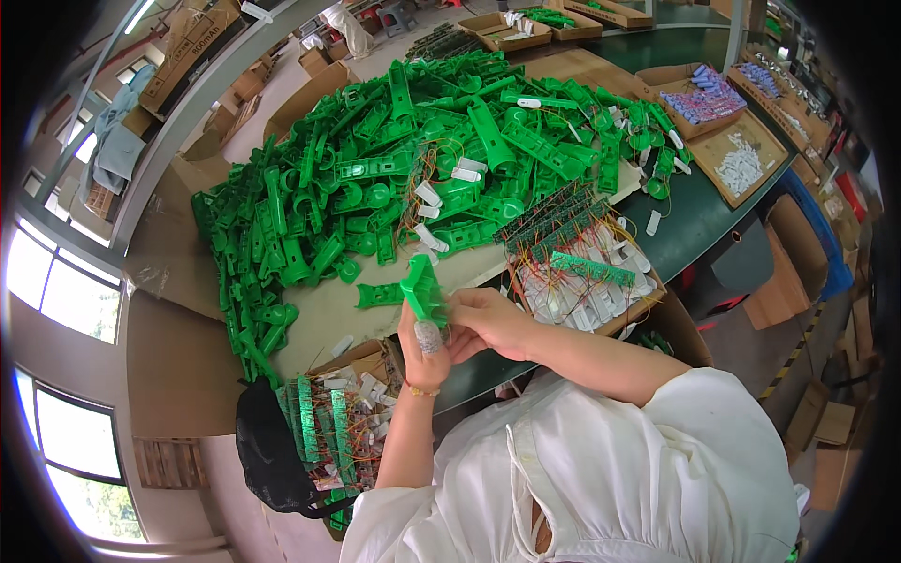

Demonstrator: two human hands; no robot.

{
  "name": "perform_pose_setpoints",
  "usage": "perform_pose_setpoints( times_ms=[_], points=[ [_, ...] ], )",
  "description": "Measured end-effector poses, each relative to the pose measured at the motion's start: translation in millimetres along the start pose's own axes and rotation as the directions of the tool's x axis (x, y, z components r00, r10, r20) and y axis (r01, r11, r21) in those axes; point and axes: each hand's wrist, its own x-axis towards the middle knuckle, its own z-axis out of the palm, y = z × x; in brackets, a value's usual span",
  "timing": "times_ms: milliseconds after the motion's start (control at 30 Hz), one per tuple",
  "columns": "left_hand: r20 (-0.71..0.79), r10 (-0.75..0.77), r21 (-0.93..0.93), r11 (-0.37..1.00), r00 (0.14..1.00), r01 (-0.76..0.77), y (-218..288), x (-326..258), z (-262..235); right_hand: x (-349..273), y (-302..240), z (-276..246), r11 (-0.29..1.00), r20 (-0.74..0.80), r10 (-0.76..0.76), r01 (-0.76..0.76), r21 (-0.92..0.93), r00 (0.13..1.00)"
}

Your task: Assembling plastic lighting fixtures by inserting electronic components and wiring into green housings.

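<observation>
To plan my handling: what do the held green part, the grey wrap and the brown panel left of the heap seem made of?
Green part: probably moulded plastic, glossy; even colour and bright highlights suggest it.
Grey wrap on the left hand: perhaps cloth tape, matt, speckled; too small to be sure.
Brown panel: likely cardboard, dull, a flat tan sheet.

The held plastic part is bright green, the blouse white, the bag black
</observation>
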Motion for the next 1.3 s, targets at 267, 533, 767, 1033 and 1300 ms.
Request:
perform_pose_setpoints(
  times_ms=[267, 533, 767, 1033, 1300],
  points=[
    [-0.269, -0.343, -0.457, 0.868, 0.900, 0.194, -50.9, 17.8, -0.5, 25.6, 15.1, 9.7, 0.976, -0.145, -0.167, 0.184, 0.114, 0.975],
    [-0.047, -0.648, -0.785, 0.495, 0.760, 0.373, -72.1, 43.8, -26.9, 41.7, 14.9, -38.4, 0.949, -0.180, -0.137, 0.077, -0.306, 0.974],
    [-0.133, -0.607, -0.771, 0.560, 0.784, 0.303, 5.9, 4.9, -103.9, 9.5, -3.3, -0.7, 0.889, 0.157, -0.069, 0.132, -0.439, 0.985],
    [-0.916, 0.341, 0.377, 0.541, 0.213, 0.752, 97.2, -181.7, -303.2, -25.2, -17.4, 77.5, 0.441, 0.853, -0.125, 0.798, -0.410, 0.507],
    [-0.969, -0.240, 0.047, 0.038, 0.055, 0.998, 24.8, -576.6, -419.6, -62.6, -35.0, 179.2, 0.698, 0.814, -0.546, 0.645, 0.310, 0.200]
  ],
)
